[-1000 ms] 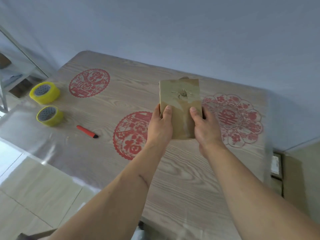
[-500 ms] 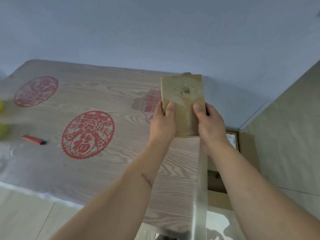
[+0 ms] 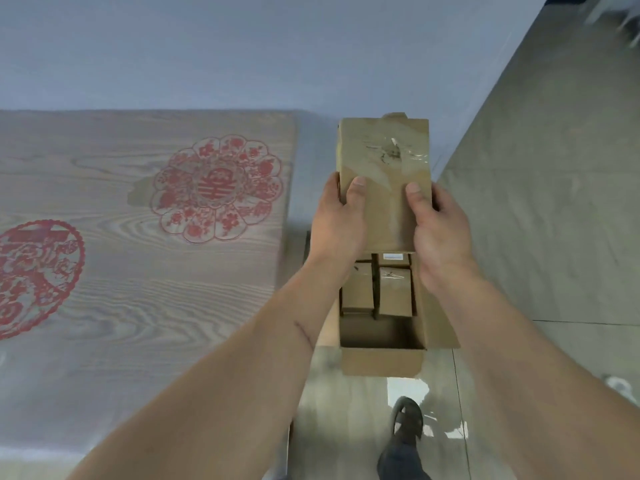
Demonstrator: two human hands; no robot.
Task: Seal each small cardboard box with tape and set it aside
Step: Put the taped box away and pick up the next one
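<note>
Grey wall behind, wood-grain table (image 3: 145,271) w/ red paper-cut prints at left, tiled floor at right. From the head view I saw the small cardboard box (image 3: 384,174) held in mid-air past the table edge, taped face up. Left hand (image 3: 337,223) & right hand (image 3: 440,230) gripped its near end, thumbs on top, other fingers hidden underneath. Below it sat an open carton (image 3: 382,362) on the floor w/ sealed boxes (image 3: 394,292) inside. One shoe (image 3: 408,419) nearby.
</note>
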